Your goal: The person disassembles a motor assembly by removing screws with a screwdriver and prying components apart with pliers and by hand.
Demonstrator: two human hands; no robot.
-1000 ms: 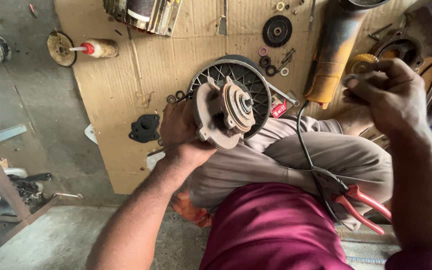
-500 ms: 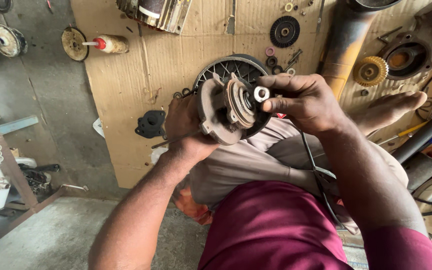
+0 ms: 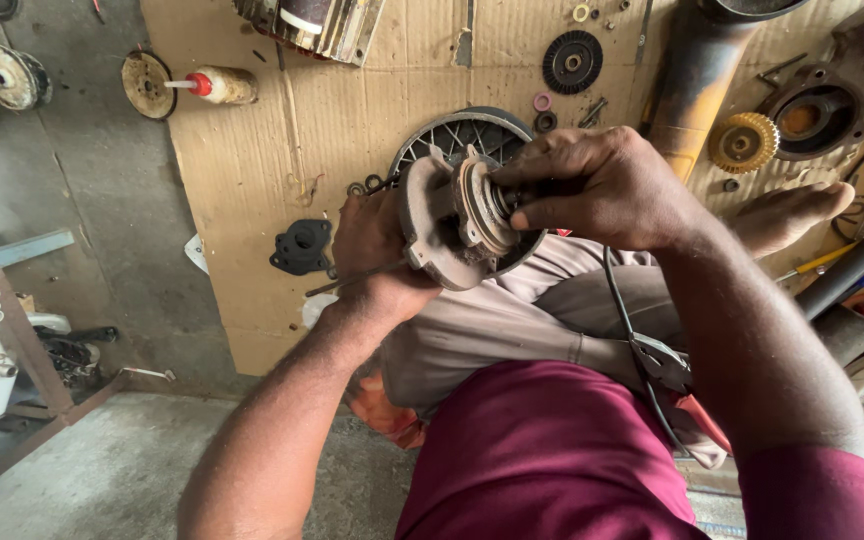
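Observation:
My left hand [image 3: 377,255] grips a round, rusty metal motor end plate [image 3: 447,225] from behind, holding it up over my lap. My right hand [image 3: 597,185] has its fingertips pinched on a small ring-shaped part at the plate's central hub [image 3: 492,205]. Behind the plate a black wire fan guard [image 3: 452,135] lies on the cardboard sheet [image 3: 282,150]. A thin metal rod [image 3: 352,280] sticks out below my left hand.
On the cardboard lie a black flange [image 3: 302,247], a black toothed disc [image 3: 572,60], small washers [image 3: 542,110], a brass gear [image 3: 742,143], a yellow tool body [image 3: 687,85] and a glue bottle [image 3: 217,85]. Red-handled pliers [image 3: 687,385] rest on my lap. Clutter stands on the floor at the left.
My right hand came from the right with a small ring and now presses it onto the plate's hub. My left hand keeps hold of the plate, which sits slightly lower and closer.

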